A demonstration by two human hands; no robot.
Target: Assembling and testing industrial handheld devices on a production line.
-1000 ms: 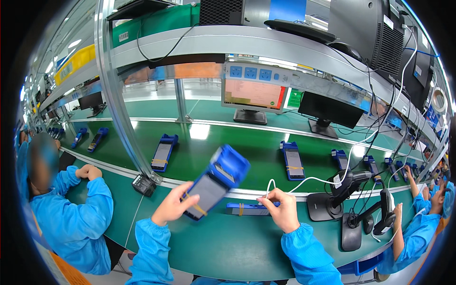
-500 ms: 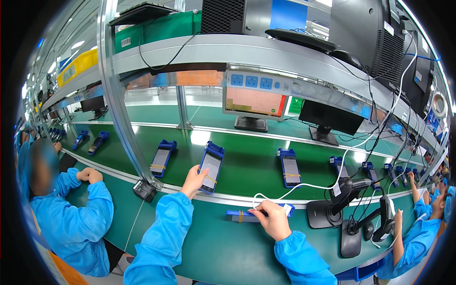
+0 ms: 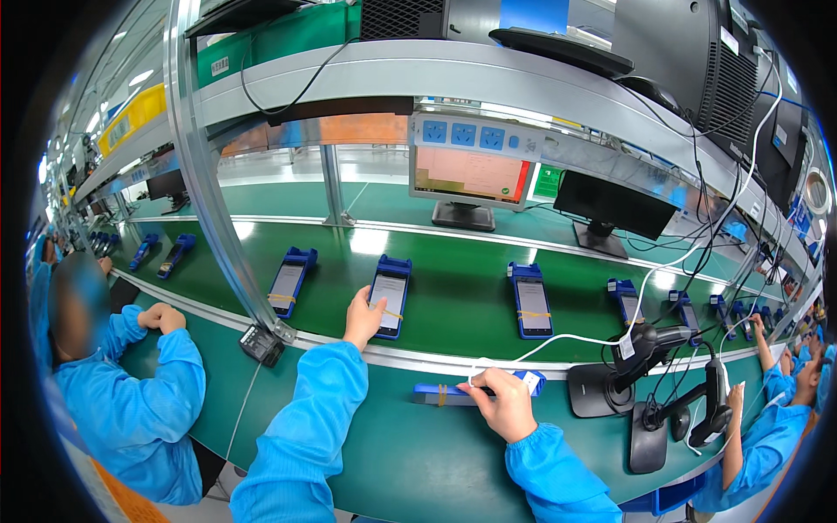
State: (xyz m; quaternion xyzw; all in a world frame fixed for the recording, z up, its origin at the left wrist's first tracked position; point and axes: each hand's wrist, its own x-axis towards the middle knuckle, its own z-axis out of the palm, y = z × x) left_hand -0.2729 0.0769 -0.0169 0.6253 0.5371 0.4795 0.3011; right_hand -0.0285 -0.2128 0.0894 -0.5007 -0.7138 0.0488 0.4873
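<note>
My left hand (image 3: 362, 317) grips the left edge of a blue handheld terminal (image 3: 391, 295), its thumb over the lit screen. The terminal has a yellow rubber band round its lower part and rests on the green conveyor belt (image 3: 453, 296). At the near side, my right hand (image 3: 503, 404) pinches a white cable (image 3: 568, 337) near its end; the tip is hidden by the fingers. Below and partly behind that hand, another blue terminal (image 3: 425, 395) with a rubber band lies on its side on the green worktop (image 3: 384, 444).
More banded terminals stand along the belt, one (image 3: 291, 281) to the left and one (image 3: 530, 301) to the right. Black scanner stands (image 3: 648, 436) with cables occupy the right. A metal post (image 3: 209, 192) rises at left. Co-workers in blue sit at both sides; a monitor (image 3: 471, 170) faces me.
The terminal in my left hand has gone from slanted to nearly straight on the belt, and the hand has shifted slightly up. My right hand keeps its pinch on the cable.
</note>
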